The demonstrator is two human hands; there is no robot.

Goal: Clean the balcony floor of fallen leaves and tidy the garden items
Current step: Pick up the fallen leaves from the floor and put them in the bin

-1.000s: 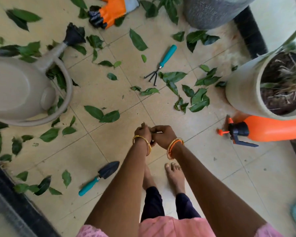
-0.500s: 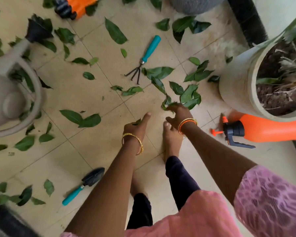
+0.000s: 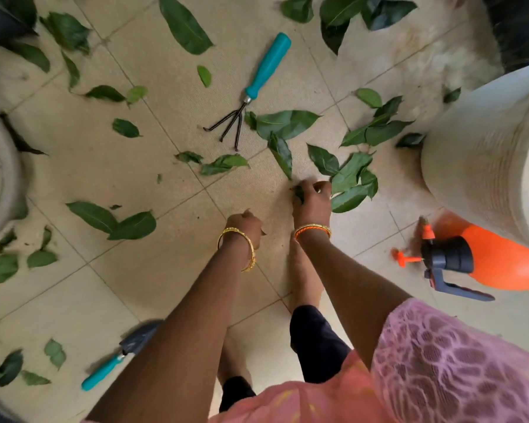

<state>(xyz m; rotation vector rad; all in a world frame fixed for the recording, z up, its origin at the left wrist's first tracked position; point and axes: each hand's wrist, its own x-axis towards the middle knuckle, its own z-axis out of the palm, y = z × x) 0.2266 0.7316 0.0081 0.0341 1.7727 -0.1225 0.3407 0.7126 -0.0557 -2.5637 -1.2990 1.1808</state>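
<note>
Fallen leaves (image 3: 284, 125) scattered across beige tiled balcony floor (image 3: 153, 285), right hand (image 3: 311, 201) fingers clamped on a leaf at 12 o'clock, left hand (image 3: 244, 224) curled around leaf bits, hand rake (image 3: 251, 87) at 11 o'clock, pale planter (image 3: 483, 141) at 2 o'clock

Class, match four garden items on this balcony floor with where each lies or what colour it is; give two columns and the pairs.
Items:
1. hand rake
2. spray bottle
3. trowel
4. plant pot

Descriptions:
A. orange, lying on its side
B. pale, standing at the right edge
C. beside the left forearm
D. prongs next to a big leaf

Pairs: 1-D, 2-A, 3-C, 4-B
</note>
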